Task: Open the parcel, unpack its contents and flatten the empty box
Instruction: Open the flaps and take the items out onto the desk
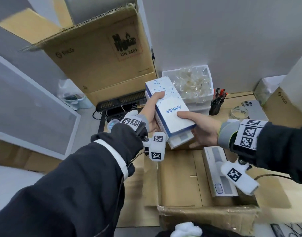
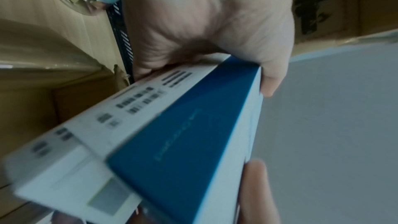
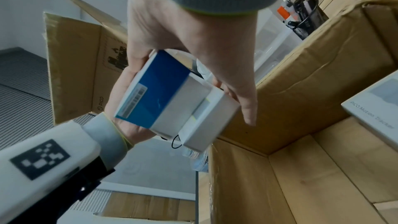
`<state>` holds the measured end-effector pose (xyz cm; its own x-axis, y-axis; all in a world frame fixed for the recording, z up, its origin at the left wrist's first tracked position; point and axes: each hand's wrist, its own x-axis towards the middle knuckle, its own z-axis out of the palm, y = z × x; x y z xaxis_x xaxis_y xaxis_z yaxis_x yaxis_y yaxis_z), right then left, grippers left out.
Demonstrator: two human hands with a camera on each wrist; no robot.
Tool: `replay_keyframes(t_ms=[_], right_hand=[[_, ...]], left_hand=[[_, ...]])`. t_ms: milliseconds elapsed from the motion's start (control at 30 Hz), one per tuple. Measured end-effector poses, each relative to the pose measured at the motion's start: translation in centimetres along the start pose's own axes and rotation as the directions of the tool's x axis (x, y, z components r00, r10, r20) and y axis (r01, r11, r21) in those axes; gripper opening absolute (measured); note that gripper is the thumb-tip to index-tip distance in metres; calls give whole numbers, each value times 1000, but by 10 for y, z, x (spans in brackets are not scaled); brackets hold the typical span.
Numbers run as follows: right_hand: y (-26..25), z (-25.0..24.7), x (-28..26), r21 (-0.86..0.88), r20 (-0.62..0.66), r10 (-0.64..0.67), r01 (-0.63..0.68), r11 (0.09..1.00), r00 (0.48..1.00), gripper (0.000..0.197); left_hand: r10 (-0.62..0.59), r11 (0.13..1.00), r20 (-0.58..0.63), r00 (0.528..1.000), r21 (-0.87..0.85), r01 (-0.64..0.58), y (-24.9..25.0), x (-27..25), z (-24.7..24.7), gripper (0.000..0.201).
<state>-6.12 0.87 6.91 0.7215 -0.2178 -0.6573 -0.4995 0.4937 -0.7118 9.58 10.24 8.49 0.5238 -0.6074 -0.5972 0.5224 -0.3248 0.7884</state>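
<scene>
A white-and-blue Anker box (image 1: 170, 106) (image 2: 183, 134) (image 3: 159, 89) is held in the air above the open cardboard parcel (image 1: 179, 177) (image 3: 301, 168). A second white box (image 1: 181, 139) (image 3: 206, 122) lies stacked under it and sticks out towards me. My left hand (image 1: 152, 108) (image 2: 204, 28) (image 3: 122, 91) grips the stack's left side, thumb on top. My right hand (image 1: 203, 130) (image 3: 193, 31) grips its near right corner, thumb on the lid and fingers underneath. Another white box (image 1: 218, 173) (image 3: 374, 101) leans inside the parcel at its right wall.
A tall Pico carton (image 1: 99, 53) stands open at the back left. Behind the hands are a clear bin of plastic bags (image 1: 193, 82), a black pen holder (image 1: 215, 106), a roll of tape (image 1: 239, 112) and a phone (image 1: 254, 108). More cartons (image 1: 280, 103) stand at the right.
</scene>
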Motion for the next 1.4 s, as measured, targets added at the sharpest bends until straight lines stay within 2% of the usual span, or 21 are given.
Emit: replay_keyframes(t_ms=[133, 267, 400, 533, 633, 700, 800, 933, 1033, 1100, 1167, 1233, 1300, 1400], right_hand=[[7, 8, 12, 126, -27, -6, 9, 992, 1000, 51], [8, 23, 25, 233, -96, -65, 86, 969, 993, 49], [4, 32, 32, 246, -108, -115, 139, 959, 987, 56], [-1, 32, 38, 254, -97, -158, 178, 951, 983, 68], [-2, 26, 38, 241, -63, -174, 184, 953, 983, 63], [-1, 19, 37, 224, -39, -183, 187, 957, 982, 50], [-2, 12, 36, 203, -25, -183, 185, 962, 983, 29], [-15, 16, 38, 269, -52, -185, 192, 944, 981, 38], [-31, 27, 41, 297, -37, -201, 203, 933, 979, 38], [-40, 34, 48, 249, -36, -172, 176, 952, 984, 41], [-48, 42, 56, 190, -56, -88, 97, 977, 995, 41], [-52, 54, 64, 155, -69, -28, 38, 987, 997, 34], [-55, 64, 74, 133, -118, -20, 36, 991, 993, 33], [-60, 80, 93, 117, -202, -20, 44, 992, 979, 25]], left_hand=[[62, 978, -87, 994, -194, -78, -8, 6, -22, 64], [94, 949, -119, 988, -289, -125, -16, 6, -29, 64], [108, 963, -159, 981, -227, -143, -13, 4, -36, 63], [146, 968, -142, 979, -184, -171, -8, 0, -50, 76], [182, 961, -181, 966, -174, -213, 4, -2, -68, 73], [178, 971, -202, 963, -122, -205, 10, -2, -82, 69], [103, 994, -112, 988, -19, -106, 15, -5, -100, 64], [90, 992, -59, 994, 90, -85, 14, -6, -101, 46], [128, 991, -85, 988, 47, -124, 17, -5, -103, 44], [133, 991, -107, 985, 14, -133, 20, -4, -109, 51], [157, 987, -146, 977, 6, -158, 23, 0, -118, 51], [177, 984, -199, 964, 21, -177, 24, 3, -123, 40], [167, 986, -243, 955, 36, -163, 21, 7, -127, 34], [120, 993, -260, 958, 12, -121, 14, 17, -137, 48]])
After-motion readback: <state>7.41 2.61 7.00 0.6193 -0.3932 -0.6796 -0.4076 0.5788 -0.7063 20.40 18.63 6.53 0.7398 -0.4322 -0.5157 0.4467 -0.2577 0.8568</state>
